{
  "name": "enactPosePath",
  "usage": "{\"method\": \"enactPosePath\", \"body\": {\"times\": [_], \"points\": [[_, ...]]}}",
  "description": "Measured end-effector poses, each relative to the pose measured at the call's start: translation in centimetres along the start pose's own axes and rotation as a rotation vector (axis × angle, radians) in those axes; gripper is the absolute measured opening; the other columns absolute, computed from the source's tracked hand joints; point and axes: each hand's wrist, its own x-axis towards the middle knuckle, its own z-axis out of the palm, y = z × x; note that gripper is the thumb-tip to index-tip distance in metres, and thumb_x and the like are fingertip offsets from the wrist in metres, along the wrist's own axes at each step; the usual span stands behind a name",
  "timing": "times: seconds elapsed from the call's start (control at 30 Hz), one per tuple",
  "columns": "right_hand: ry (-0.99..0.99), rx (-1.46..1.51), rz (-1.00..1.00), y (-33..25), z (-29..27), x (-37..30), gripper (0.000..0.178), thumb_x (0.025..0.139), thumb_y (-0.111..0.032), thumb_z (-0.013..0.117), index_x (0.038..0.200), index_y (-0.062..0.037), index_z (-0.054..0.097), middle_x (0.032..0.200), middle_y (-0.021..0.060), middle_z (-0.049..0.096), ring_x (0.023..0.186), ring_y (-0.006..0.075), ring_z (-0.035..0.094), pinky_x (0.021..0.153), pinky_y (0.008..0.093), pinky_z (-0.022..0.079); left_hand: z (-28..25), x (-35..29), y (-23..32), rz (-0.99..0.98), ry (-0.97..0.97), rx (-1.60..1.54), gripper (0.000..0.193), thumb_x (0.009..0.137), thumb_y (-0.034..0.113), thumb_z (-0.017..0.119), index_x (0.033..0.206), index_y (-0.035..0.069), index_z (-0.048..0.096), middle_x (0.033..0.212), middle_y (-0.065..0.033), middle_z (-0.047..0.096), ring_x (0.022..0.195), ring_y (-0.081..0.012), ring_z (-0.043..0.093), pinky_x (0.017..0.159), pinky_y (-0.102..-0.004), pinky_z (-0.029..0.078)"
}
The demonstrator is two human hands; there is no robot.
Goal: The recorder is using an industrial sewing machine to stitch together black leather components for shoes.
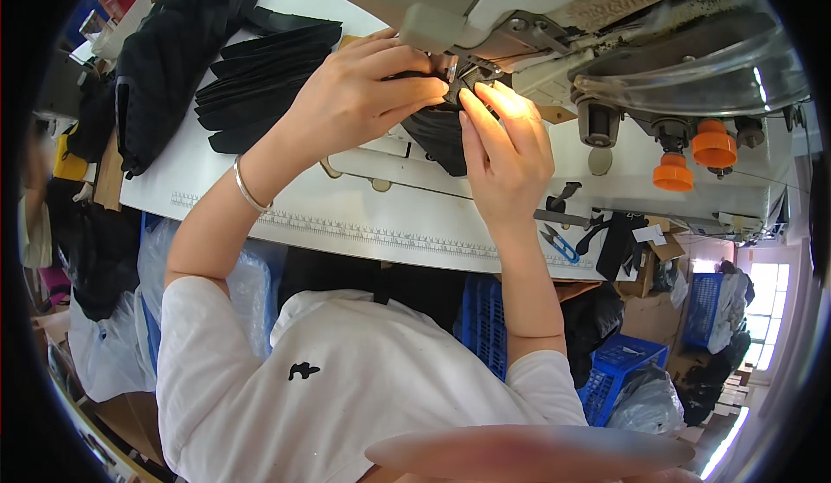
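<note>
Under the lit needle area of a sewing machine (450, 67) lies a black fabric piece (437, 141), its lower part draping over the machine bed. My left hand (368, 89), with a bangle on the wrist, pinches the fabric's edge from the left, thumb and fingertips close to the presser foot. From the right, my right hand (511, 150) grips the same fabric between thumb and fingers, just beside the needle area. My fingers partly hide the fabric's edge and the needle.
A fanned stack of black fabric pieces (264, 80) lies left on the white table (346, 202), beside a bulky black bundle (177, 59). Blue thread snips (561, 245) rest near the front right edge. Orange knobs (715, 144) hang right. Blue crates (619, 370) stand below.
</note>
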Motion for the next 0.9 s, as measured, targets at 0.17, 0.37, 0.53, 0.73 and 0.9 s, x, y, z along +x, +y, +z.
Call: {"method": "enactPosePath", "body": {"times": [0.17,0.37,0.53,0.73,0.9], "points": [[-0.003,0.001,0.012,0.0,0.1,0.3,0.019,0.089,-0.017,0.079,0.108,-0.0122,0.079,0.11,-0.0017,0.074,0.085,0.0185,0.07,0.074,0.0323,0.052,0.0,0.4,-0.3,0.013,0.025,-0.017,0.014,0.08,0.012,0.081,0.093,0.011,0.077,0.103,-0.0009,0.071,0.092,-0.024,0.071,0.076,-0.0359,0.058],[-0.053,0.077,0.076,-0.4,-0.2,0.7,0.019,0.089,-0.009,0.077,0.108,-0.0057,0.079,0.11,0.007,0.076,0.102,0.0267,0.071,0.091,0.0373,0.056,0.4,0.1,-0.6,-0.07,0.045,-0.1,0.008,0.083,0.013,0.08,0.089,0.009,0.077,0.097,-0.0006,0.071,0.083,-0.0223,0.07,0.069,-0.0344,0.056],[-0.05,0.076,0.086,-0.2,-0.1,0.7,0.019,0.09,-0.008,0.076,0.108,-0.0057,0.079,0.11,0.0069,0.077,0.101,0.026,0.071,0.091,0.0374,0.056,0.5,0.1,-0.6,-0.074,0.066,-0.117,0.007,0.084,0.012,0.08,0.089,0.009,0.077,0.096,-0.0014,0.072,0.077,-0.022,0.069,0.065,-0.0334,0.055],[-0.047,0.054,0.091,-0.2,0.0,0.9,0.017,0.09,-0.009,0.077,0.106,-0.0063,0.079,0.109,0.006,0.077,0.1,0.0252,0.071,0.09,0.0365,0.056,0.8,0.0,-0.8,-0.097,0.074,-0.15,0.007,0.084,0.013,0.08,0.09,0.009,0.078,0.095,-0.0027,0.072,0.073,-0.0224,0.068,0.062,-0.0317,0.055],[-0.055,0.046,0.098,-0.1,-0.1,1.0,0.017,0.089,-0.009,0.077,0.106,-0.0076,0.08,0.109,0.004,0.077,0.097,0.0228,0.071,0.088,0.0345,0.055,0.8,-0.1,-0.6,-0.115,0.069,-0.137,0.01,0.083,0.013,0.081,0.091,0.009,0.079,0.095,-0.004,0.072,0.074,-0.023,0.068,0.064,-0.0326,0.055]]}}
